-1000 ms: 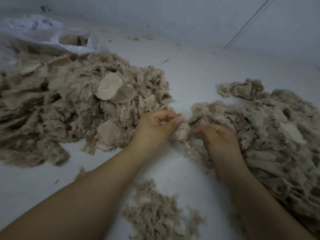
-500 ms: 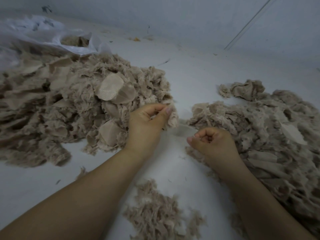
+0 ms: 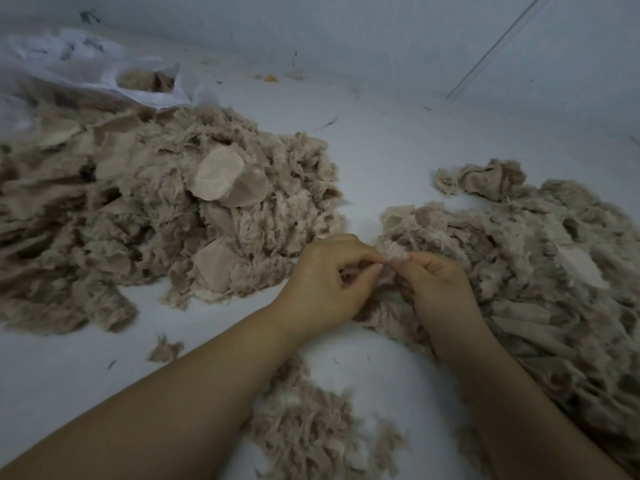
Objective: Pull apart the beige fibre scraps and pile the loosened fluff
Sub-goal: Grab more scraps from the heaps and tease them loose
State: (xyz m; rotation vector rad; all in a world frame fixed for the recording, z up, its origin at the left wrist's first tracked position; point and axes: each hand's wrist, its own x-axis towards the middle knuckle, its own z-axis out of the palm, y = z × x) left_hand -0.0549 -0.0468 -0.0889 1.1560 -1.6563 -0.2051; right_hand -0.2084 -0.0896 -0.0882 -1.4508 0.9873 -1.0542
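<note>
At far left, white bag [image 3: 104,77] holding beige scraps [image 3: 145,81], both hands' fingers [image 3: 367,271] pinching one fluffy scrap [image 3: 393,252].

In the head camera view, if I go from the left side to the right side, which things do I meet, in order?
Clear plastic bag → large beige scrap heap → left hand → tuft pinched by both hands → right hand → right-side heap.
</note>
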